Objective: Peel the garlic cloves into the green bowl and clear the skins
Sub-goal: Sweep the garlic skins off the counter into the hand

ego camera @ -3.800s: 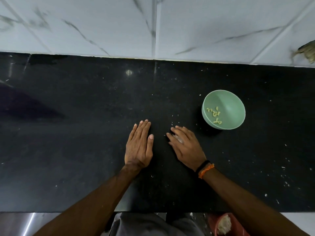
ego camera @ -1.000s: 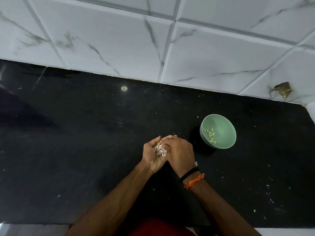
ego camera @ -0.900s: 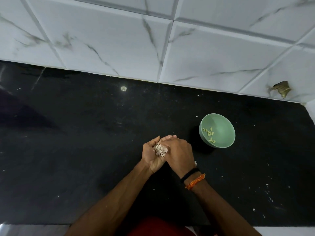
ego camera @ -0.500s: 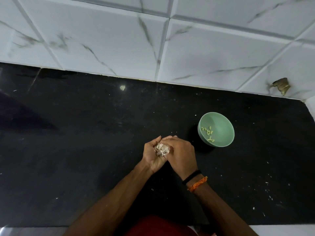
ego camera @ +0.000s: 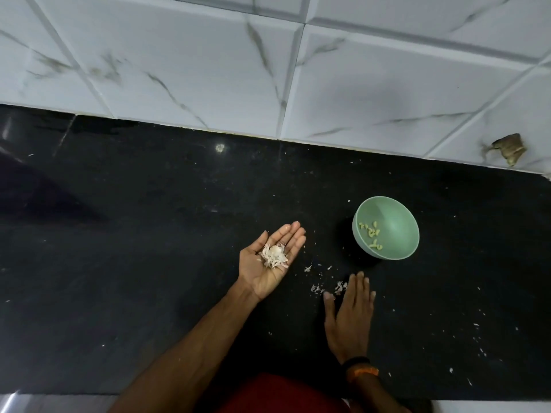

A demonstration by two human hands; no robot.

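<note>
Half a second ago your two hands were pressed together over a clump of skins; now they have come apart. Your left hand (ego camera: 269, 259) lies palm up with its fingers straight, just above the black counter (ego camera: 143, 248), carrying a small heap of garlic skins (ego camera: 273, 255) loose in the palm, not clenched. Your right hand (ego camera: 350, 315) has dropped flat onto the counter, fingers straight and grasping nothing, with its fingertips (ego camera: 359, 278) touching a few scattered skin flakes (ego camera: 326, 286) that lie between the two hands. That reads as the clearing step: one handful is gathered, and the right hand looks set to sweep the next flakes toward it. More specks (ego camera: 477, 341) are strewn on the counter to the right of that hand, well apart from it, so the clearing is not finished. The green bowl (ego camera: 396, 204) stands upright on the counter beyond the right hand, near it but not touching, and holds a small cluster of peeled cloves (ego camera: 371, 235) on the left part of its floor; I see no skins in it. No unpeeled cloves show on the counter, so the peeling seems done. Keep the open palm level, since those skins are light and nothing pins them.
</note>
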